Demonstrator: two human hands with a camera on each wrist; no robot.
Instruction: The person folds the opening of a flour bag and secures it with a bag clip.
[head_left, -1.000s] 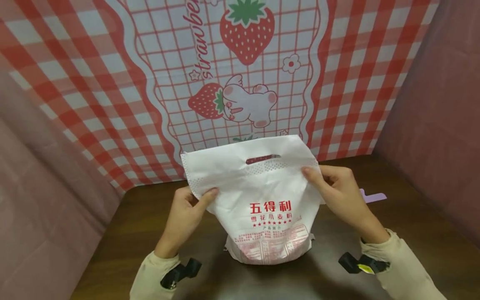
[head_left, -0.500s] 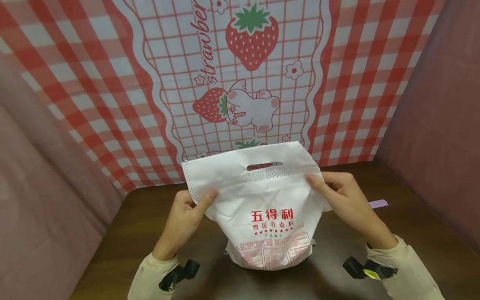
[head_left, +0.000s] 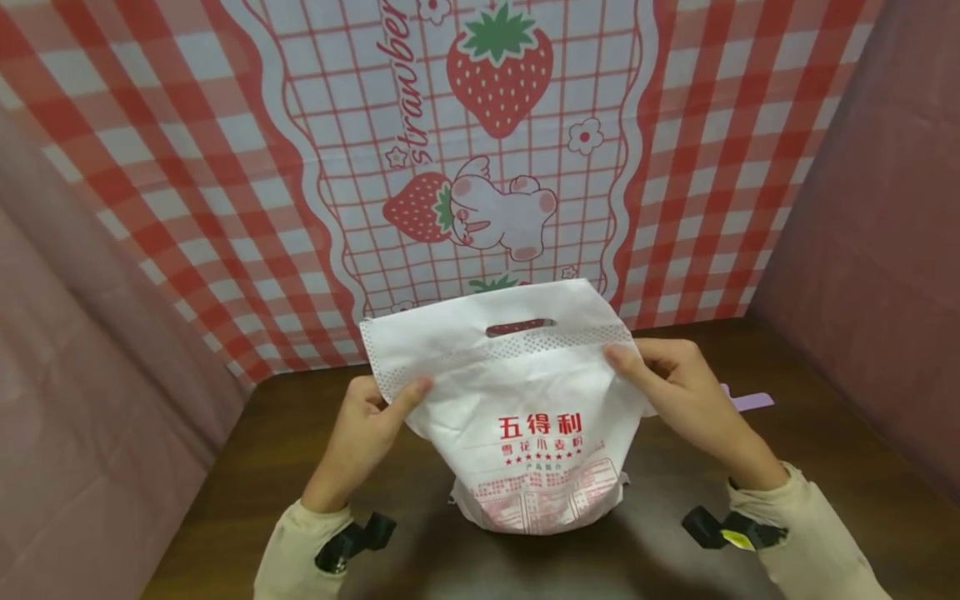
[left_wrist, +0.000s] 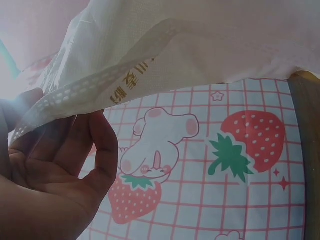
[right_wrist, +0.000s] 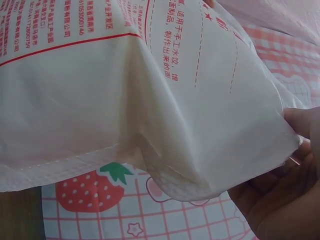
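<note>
A white flour bag (head_left: 532,383) with red printing stands on the table in the head view, a slot handle cut near its top edge. My left hand (head_left: 358,437) pinches the bag's upper left side, thumb on the front face. On the opposite side, my right hand (head_left: 693,408) pinches it just below the dotted seam. The left wrist view shows fingers of the left hand (left_wrist: 60,185) under the bag's (left_wrist: 110,65) edge. In the right wrist view, the right hand (right_wrist: 285,195) holds a corner of the bag (right_wrist: 220,120). The bag's contents are hidden.
A dark wooden table (head_left: 262,467) lies beneath. Behind it hangs a strawberry-print checked cloth (head_left: 697,167). Pink curtains (head_left: 885,208) close off both sides. A flat light-purple piece (head_left: 752,402) lies beyond the right hand, partly hidden by it.
The head view has shifted slightly. Both hands keep their hold on the flour bag, which stays in nearly the same place.
</note>
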